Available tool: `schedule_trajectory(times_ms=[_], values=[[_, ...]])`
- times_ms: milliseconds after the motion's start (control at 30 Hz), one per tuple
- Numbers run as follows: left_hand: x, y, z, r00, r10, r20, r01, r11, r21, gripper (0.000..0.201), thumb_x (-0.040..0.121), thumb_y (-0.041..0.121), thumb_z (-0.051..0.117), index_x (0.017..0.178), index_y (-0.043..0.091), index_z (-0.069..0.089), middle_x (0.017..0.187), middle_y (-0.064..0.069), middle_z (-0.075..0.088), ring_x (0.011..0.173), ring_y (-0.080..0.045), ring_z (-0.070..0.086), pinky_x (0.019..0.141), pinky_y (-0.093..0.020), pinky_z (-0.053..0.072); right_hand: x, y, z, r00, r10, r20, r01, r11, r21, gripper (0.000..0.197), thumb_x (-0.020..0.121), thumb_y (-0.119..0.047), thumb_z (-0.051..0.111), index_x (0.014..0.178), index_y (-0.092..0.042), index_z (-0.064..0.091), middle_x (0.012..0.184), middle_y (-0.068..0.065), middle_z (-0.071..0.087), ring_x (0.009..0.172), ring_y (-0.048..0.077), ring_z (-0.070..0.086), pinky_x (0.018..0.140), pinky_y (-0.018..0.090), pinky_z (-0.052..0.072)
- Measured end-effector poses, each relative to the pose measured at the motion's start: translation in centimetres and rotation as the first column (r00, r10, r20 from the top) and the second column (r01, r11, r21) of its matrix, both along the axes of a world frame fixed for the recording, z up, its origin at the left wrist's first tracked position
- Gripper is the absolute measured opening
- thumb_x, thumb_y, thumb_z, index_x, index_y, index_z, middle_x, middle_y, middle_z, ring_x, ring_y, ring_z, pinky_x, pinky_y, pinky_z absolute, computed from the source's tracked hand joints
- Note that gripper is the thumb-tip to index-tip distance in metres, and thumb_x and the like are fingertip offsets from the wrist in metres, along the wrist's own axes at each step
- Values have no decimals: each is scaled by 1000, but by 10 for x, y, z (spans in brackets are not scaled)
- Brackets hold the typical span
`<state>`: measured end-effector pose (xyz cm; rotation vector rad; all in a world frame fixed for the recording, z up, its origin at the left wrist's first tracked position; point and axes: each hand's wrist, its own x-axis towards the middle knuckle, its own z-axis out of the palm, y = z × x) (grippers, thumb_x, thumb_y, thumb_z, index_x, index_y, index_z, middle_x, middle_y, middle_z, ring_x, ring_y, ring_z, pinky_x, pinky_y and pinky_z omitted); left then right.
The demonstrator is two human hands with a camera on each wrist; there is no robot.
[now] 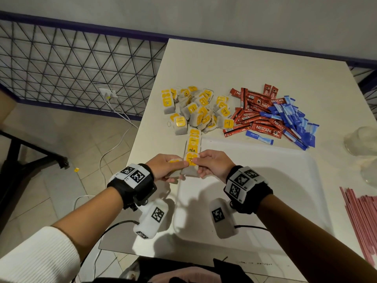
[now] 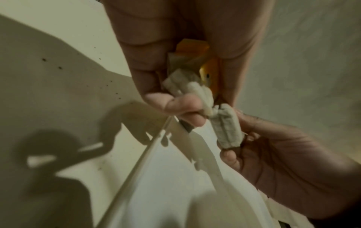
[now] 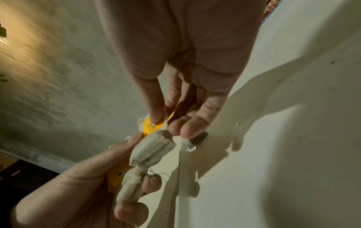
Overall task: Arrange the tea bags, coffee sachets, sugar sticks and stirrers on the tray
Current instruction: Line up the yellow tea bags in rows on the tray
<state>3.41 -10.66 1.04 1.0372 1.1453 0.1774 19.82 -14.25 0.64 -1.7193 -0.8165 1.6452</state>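
Surface: white table (image 1: pixel 234 64) with a white tray (image 1: pixel 285 180) at lower centre of the head view.
Row: tea bags (image 1: pixel 193 142) lie in a line at the tray's upper left edge.
Left hand (image 1: pixel 165 167): fingers curled round spare tea bags (image 2: pixel 197 89).
Right hand (image 1: pixel 212 165): thumb and fingers pinch one held tea bag (image 1: pixel 191 160).
Advice: lay it overlapping the row's near end, tag up, and free any tangled string first.
Waiting: coffee sachets (image 1: pixel 259 115), sugar sticks (image 1: pixel 293 121), stirrers (image 1: pixel 361 213).
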Motion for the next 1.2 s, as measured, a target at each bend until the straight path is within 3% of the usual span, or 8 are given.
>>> schedule_trajectory(times_ms=[200, 367, 567, 667, 833, 933, 1033, 1200], values=[[4, -1, -5, 999, 2, -46, -4, 999, -39, 26, 95, 28, 51, 80, 8, 59, 70, -16, 52, 35, -9, 53, 45, -16, 42, 3, -1, -9, 992, 32, 122, -28, 999, -30, 10, 85, -11, 65, 78, -9, 59, 62, 6, 49, 52, 14, 40, 50, 23, 38], [3, 1, -6, 996, 80, 34, -75, 986, -148, 22, 94, 27, 51, 84, 8, 58, 58, -9, 57, 40, -12, 55, 35, -13, 28, 0, -8, -3, 997, -50, -58, 52, 998, 45, 9, 87, -1, 59, 79, -4, 58, 61, 7, 49, 53, 13, 42, 49, 18, 40], [-1, 7, -10, 987, -150, -57, 149, 988, -29, 21, 91, 13, 55, 72, 7, 61, 52, 1, 60, 34, -7, 46, 33, -14, 27, -1, -4, -6, 998, -48, -41, 50, 997, 56, 14, 88, -3, 58, 74, -4, 58, 60, 7, 50, 48, 9, 46, 49, 16, 43], [0, 10, -15, 964, -248, -100, 250, 968, 6, 12, 88, 11, 61, 77, 9, 66, 59, -1, 59, 38, -6, 48, 34, -14, 29, -1, -1, -13, 998, -31, 54, 31, 999, 15, 14, 86, -5, 61, 73, -6, 58, 52, 2, 53, 44, 8, 48, 49, 17, 45], [-4, 20, -14, 851, -427, -307, 473, 876, 92, 16, 85, 22, 65, 89, 7, 68, 49, 9, 57, 48, -6, 53, 39, -11, 36, -4, 5, -21, 974, -10, 225, 12, 1000, -7, 14, 85, -10, 63, 74, -13, 55, 63, 4, 57, 53, 13, 47, 54, 22, 44], [-6, 27, -13, 833, -440, -335, 497, 862, 102, 14, 85, 20, 60, 87, 12, 70, 50, 10, 59, 52, -7, 53, 44, -11, 39, -3, 9, -22, 951, -9, 308, 6, 1000, 13, 14, 84, -14, 65, 74, -17, 55, 65, 3, 59, 55, 14, 49, 58, 24, 45], [-7, 34, -14, 854, -413, -316, 465, 878, 110, 15, 84, 25, 63, 78, 13, 70, 65, -1, 62, 59, -15, 54, 60, -19, 46, -2, 15, -21, 947, -16, 320, 12, 1000, 15, 12, 84, -16, 65, 77, -17, 56, 66, 2, 59, 56, 13, 49, 55, 22, 43], [-2, 43, -16, 863, -281, -420, 409, 876, 254, 27, 77, 42, 71, 79, 16, 65, 62, 2, 62, 49, -10, 53, 56, -22, 46, 0, 21, -19, 947, -6, 322, 1, 1000, 13, 13, 84, -20, 66, 92, -13, 57, 68, 0, 60, 59, 13, 49, 54, 23, 42]])
